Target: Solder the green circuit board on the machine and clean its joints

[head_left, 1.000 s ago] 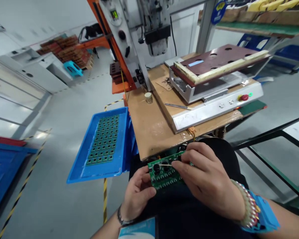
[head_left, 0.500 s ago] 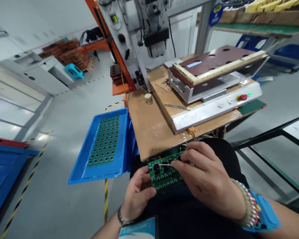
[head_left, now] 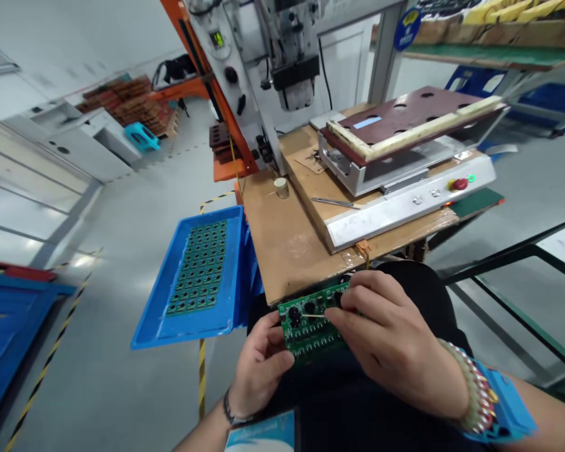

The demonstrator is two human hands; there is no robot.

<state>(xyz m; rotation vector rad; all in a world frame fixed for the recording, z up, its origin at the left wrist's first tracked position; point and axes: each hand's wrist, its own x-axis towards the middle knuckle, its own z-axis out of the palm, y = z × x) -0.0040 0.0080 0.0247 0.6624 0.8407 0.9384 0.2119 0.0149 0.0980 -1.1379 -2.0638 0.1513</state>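
Observation:
A green circuit board (head_left: 311, 342) with round black parts is held above my lap, just below the bench edge. My left hand (head_left: 263, 364) grips its left end between thumb and fingers. Over the right part of the board, my right hand (head_left: 381, 333) pinches a thin pale stick (head_left: 314, 316). The stick points left, its tip close to the leftmost black part; whether it touches the board I cannot tell. My right hand hides the board's right end.
On the left, a blue tray (head_left: 188, 323) holds rows of small green boards (head_left: 200, 267). A wooden bench (head_left: 287, 251) carries a small round container (head_left: 281, 188), tweezers (head_left: 335, 203) and a machine with a brown plate (head_left: 405, 116).
The stick's tip has shifted slightly down on the board, below its earlier spot by the leftmost black part. Both hands keep their holds.

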